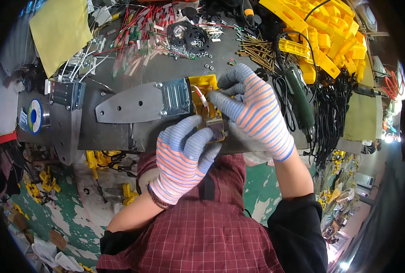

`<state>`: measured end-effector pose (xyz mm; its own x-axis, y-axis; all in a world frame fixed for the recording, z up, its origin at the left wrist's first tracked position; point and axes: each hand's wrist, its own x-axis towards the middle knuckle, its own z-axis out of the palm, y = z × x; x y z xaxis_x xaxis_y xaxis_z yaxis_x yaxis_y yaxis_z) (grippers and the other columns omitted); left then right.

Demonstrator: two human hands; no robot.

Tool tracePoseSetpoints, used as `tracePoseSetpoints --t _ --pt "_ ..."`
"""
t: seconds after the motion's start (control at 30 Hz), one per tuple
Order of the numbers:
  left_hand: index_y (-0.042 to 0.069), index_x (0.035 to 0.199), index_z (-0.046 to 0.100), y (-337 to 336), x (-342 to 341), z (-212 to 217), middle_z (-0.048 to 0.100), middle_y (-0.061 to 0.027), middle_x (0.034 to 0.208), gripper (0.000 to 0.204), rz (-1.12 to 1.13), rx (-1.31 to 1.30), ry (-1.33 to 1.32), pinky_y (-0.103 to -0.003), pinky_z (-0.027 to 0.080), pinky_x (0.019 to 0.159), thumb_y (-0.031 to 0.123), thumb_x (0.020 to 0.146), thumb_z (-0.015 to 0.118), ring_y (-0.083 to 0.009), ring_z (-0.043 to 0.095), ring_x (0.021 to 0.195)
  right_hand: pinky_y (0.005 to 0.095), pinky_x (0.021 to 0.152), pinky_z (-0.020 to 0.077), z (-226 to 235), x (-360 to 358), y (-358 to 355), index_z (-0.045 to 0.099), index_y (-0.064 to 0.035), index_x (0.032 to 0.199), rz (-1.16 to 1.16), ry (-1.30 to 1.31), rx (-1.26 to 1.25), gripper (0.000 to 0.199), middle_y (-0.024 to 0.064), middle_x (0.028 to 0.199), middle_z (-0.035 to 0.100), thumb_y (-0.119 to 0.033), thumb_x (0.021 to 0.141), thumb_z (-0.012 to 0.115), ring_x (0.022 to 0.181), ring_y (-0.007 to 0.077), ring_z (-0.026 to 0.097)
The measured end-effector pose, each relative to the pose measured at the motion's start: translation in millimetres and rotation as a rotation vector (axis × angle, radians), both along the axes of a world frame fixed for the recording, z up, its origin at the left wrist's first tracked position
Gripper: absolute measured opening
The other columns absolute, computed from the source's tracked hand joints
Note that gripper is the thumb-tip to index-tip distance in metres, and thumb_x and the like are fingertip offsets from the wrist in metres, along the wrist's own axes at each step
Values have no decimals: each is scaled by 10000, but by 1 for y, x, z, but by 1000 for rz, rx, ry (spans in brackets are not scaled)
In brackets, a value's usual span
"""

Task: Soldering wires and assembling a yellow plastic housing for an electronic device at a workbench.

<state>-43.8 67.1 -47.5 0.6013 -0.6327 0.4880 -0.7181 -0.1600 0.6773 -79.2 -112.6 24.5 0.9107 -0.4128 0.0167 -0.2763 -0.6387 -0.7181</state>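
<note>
On the bench in front of me lies a tool with a flat grey pointed plate [129,103], a ribbed dark metal section [175,98] and an open yellow housing [203,80] at its right end. Red and white wires with a white connector [203,100] come out of the housing. My left hand [184,152], in a striped knit glove, is closed with its fingertips at a small metal box-shaped part [216,129] below the housing. My right hand [259,109], gloved alike, has its fingers bent together at the housing's right side; what they grip is hidden.
A similar grey-plated piece [66,120] and a solder spool [35,116] are at left. Bundled red wires [143,34], nuts and long screws [258,51] lie at the back. Yellow housings [330,32] pile up at back right, near a green corded tool [299,98] and black cables [332,109].
</note>
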Motion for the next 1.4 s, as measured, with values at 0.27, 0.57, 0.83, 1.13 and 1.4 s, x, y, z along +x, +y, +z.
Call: tracePoseSetpoints --t 0.27,0.57,0.83,1.13,1.4 --pt "139 1073 601 -1 1 -13 608 -101 1135 372 -29 -91 -54 -425 491 839 198 770 809 -319 611 963 310 706 545 4 -17 9 602 16 974 -50 134 244 214 107 822 678 -136 873 714 781 159 691" --pt "144 1071 601 -3 1 -15 609 -100 1117 376 -11 -119 -72 -427 499 805 196 768 817 -315 619 929 311 688 536 22 10 -3 610 45 962 -24 266 312 224 112 776 664 -108 846 727 747 172 676" --pt "147 1066 606 -3 2 -14 610 -100 1111 360 -11 -120 -79 -427 499 800 199 774 811 -314 620 920 313 683 536 15 -9 5 613 3 955 90 169 106 169 124 781 673 -97 857 708 744 209 695" --pt "148 1073 617 -5 -2 -18 622 -85 1043 369 25 -121 -86 -419 478 777 190 764 813 -299 615 881 386 658 537 15 16 16 620 -52 971 143 -77 -217 185 167 790 675 -128 833 718 748 362 672" --pt "139 1073 626 -1 -5 -26 613 -66 1027 339 34 -146 -151 -431 459 817 242 791 784 -286 589 926 318 616 534 4 -2 23 602 1 984 73 64 162 230 109 792 676 -134 855 736 677 199 688"
